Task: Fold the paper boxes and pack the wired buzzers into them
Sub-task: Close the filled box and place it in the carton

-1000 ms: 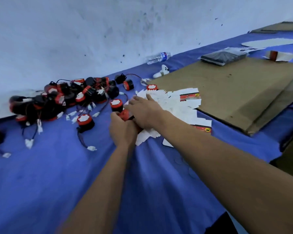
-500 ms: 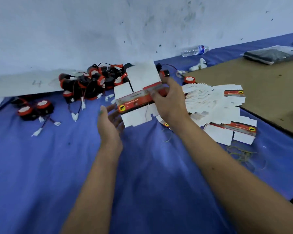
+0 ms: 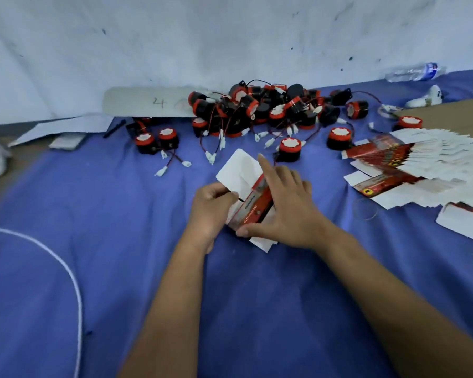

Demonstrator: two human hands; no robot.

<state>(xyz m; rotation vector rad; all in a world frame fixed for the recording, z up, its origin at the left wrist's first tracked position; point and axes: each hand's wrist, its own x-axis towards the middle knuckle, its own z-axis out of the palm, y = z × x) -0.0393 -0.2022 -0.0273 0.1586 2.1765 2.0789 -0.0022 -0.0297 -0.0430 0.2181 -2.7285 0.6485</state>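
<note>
A blue cloth point(image 3: 99, 268) covers the work surface up to a scuffed pale wall point(image 3: 175, 36), and its right edge runs out of frame. Against the wall lies a heap of wired buzzers point(image 3: 260, 110), black bodies with red caps and white tops, their thin leads ending in white plugs; those at the heart of the heap overlap so much that single units are hard to pick apart. To the right a fanned stack of flat box blanks point(image 3: 421, 162) is cut off by the frame edge, its red bands carrying print too blurred to read. A brown cardboard sheet point(image 3: 448, 115) shows only a corner behind it. A pale strip point(image 3: 148, 103) by the wall bears a handwritten "4". In the middle, above the cloth, both hands work one paper box point(image 3: 239, 170), white with a red printed band whose lettering cannot be made out. The left hand point(image 3: 212, 211) grips its left side with curled fingers; the right hand point(image 3: 287, 203) clasps the red band, thumb beneath, forefinger pointing straight out, hiding the box's right side. A clear bottle point(image 3: 418, 72) lies far right.
</note>
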